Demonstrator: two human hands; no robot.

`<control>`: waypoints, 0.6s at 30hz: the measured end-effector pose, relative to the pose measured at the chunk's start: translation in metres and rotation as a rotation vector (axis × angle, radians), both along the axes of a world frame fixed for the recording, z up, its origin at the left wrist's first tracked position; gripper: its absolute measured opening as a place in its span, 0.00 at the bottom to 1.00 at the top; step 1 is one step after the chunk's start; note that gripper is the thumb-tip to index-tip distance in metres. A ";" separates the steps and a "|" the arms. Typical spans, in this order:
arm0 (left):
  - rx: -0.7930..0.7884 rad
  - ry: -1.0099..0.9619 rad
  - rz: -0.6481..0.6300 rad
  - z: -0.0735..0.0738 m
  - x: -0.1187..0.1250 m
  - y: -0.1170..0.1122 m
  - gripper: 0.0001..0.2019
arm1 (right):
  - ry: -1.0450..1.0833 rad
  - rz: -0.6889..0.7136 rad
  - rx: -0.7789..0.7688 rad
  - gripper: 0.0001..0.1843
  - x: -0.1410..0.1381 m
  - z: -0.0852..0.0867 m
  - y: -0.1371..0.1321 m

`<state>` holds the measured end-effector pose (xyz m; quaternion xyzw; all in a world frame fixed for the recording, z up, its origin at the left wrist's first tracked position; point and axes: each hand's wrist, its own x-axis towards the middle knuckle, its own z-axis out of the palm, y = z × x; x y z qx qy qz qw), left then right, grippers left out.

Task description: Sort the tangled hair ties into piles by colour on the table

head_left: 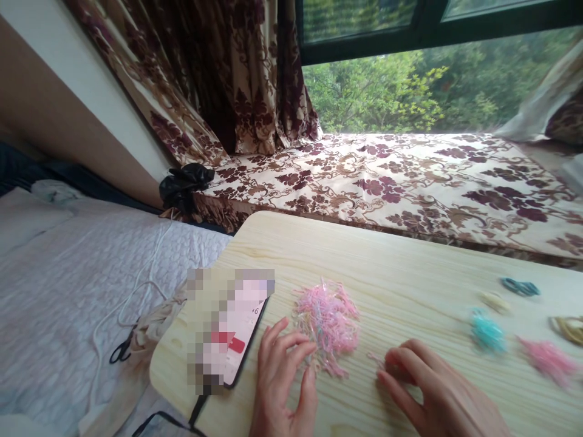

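Note:
A loose pile of thin pink and clear shiny strands (327,321) lies on the pale wood-grain table, a few bluish and yellowish bits among them. At the pile's lower left edge is my left hand (285,379), its fingers spread and lightly bent, thumb and index fingertip close to the strands. My right hand (437,388) is to the right of the pile, low over the table, its fingers curled together. From its fingertips a thin pink strand (374,358) sticks out to the left; whether it is a closed loop is too blurred to tell.
A phone (239,340), partly blurred out, lies left of the pile with a black cable. Toward the right are a teal bundle (488,331), a pink bundle (548,360), a cream bundle (495,301), dark blue bands (520,286) and mustard bands (568,329). A flowered window seat (378,182) borders the table.

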<state>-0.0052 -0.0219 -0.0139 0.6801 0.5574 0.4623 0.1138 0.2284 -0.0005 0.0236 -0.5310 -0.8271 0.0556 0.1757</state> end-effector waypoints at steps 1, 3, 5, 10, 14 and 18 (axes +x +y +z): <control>0.000 -0.001 0.003 0.000 0.000 0.000 0.17 | -0.004 0.001 0.019 0.12 -0.002 0.001 0.001; 0.005 -0.001 0.005 -0.001 -0.001 0.000 0.17 | -0.022 -0.006 0.073 0.14 -0.006 0.003 0.003; 0.017 0.016 0.002 -0.003 -0.003 0.001 0.17 | -0.046 -0.002 0.131 0.16 -0.010 0.005 0.006; 0.083 0.172 -0.087 -0.009 -0.014 0.005 0.18 | -0.080 -0.012 0.203 0.19 -0.015 0.006 0.009; 0.104 0.242 -0.065 -0.013 -0.020 0.007 0.17 | -0.063 -0.021 0.235 0.19 -0.017 0.000 0.006; 0.132 0.314 -0.080 -0.016 -0.024 0.009 0.17 | -0.035 -0.014 0.243 0.17 -0.006 -0.003 -0.006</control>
